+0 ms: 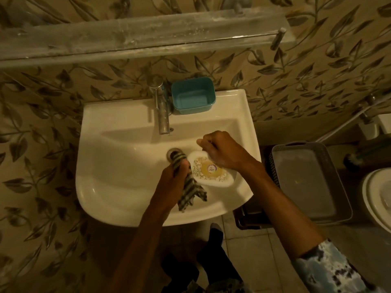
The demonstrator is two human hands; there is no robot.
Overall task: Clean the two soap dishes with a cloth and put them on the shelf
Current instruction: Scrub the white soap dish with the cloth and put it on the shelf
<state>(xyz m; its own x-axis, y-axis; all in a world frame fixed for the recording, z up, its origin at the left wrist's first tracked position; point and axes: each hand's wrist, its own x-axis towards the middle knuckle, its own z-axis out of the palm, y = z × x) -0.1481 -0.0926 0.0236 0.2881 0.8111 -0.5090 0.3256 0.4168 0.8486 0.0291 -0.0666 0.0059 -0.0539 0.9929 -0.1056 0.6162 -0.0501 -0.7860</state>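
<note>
A white soap dish (211, 173) with a floral pattern and a yellow centre is held over the basin of the white sink (118, 187). My right hand (220, 151) grips its far rim. My left hand (173, 176) clutches a striped cloth (189, 191) against the dish's left edge, and the cloth hangs down below the hand. A second soap dish (193, 97), teal and rectangular, stands empty on the sink's back ledge, right of the tap (161, 111). The glass shelf (135, 37) runs along the wall above the sink.
The drain (172, 153) lies just behind the cloth. A grey plastic basket (304, 178) stands right of the sink, with a white lidded bin (378, 197) further right. Leaf-patterned tiles cover the wall. My feet are on the tiled floor below the sink.
</note>
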